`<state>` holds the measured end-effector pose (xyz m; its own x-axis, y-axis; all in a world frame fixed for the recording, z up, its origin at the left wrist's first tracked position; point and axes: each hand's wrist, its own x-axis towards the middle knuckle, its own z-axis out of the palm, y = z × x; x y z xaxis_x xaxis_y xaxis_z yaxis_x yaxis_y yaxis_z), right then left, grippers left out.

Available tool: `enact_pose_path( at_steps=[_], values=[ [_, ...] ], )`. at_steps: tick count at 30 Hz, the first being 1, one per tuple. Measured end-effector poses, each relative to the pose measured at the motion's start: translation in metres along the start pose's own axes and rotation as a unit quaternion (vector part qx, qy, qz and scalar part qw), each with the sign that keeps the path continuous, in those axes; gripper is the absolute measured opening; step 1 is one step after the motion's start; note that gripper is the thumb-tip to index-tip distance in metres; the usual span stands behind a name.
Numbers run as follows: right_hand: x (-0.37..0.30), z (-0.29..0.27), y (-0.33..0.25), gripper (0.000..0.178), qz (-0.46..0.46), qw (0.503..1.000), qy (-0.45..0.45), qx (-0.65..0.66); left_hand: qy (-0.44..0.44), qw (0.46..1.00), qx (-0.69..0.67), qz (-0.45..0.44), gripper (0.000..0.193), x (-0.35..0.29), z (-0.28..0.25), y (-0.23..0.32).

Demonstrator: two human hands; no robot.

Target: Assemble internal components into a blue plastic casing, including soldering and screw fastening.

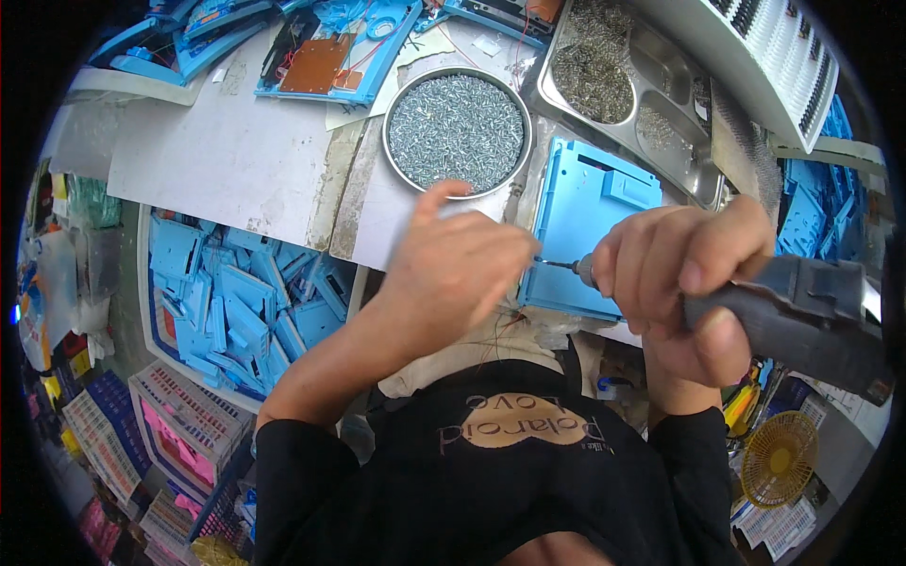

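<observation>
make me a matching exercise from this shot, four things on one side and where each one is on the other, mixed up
Things:
1. round metal bowl of screws
2. grey electric screwdriver
3. blue plastic panel
4. crate of loose blue parts

Places:
A. below the bench edge, on the person's left
B. gripped in the right hand
C. on the bench top, just beyond the left hand
D. on the bench between the two hands, with the driver bit pointing at its edge

Pairs: 1-C, 2-B, 3-D, 4-A
</observation>
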<state>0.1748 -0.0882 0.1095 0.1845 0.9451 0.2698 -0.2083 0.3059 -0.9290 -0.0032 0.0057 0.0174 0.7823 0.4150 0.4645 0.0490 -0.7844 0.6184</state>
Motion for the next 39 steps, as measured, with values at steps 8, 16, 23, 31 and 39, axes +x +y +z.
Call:
enact_pose_path(
  at_steps=[8,16,23,31,39],
  values=[
    [-0.009,0.001,0.024,0.028,0.035,0.993,-0.026,-0.110,-0.013,0.996,0.017,-0.082,0.016,-0.024,-0.005,-0.010],
    [-0.013,-0.004,0.031,0.024,0.008,0.981,-0.088,-0.172,0.016,0.998,0.027,-0.062,0.013,-0.023,0.012,0.006],
    [-0.002,0.002,0.004,0.030,-0.033,0.996,-0.076,0.020,0.025,0.999,-0.002,-0.043,0.012,-0.024,0.018,0.012],
    [-0.017,0.010,0.008,0.031,-0.029,0.999,-0.028,-0.012,-0.008,1.000,0.006,-0.015,0.021,-0.027,0.011,0.016],
    [-0.044,0.016,0.016,0.031,-0.008,0.998,-0.013,-0.056,-0.124,0.990,-0.051,0.034,0.048,-0.015,0.002,0.011]
  ],
)
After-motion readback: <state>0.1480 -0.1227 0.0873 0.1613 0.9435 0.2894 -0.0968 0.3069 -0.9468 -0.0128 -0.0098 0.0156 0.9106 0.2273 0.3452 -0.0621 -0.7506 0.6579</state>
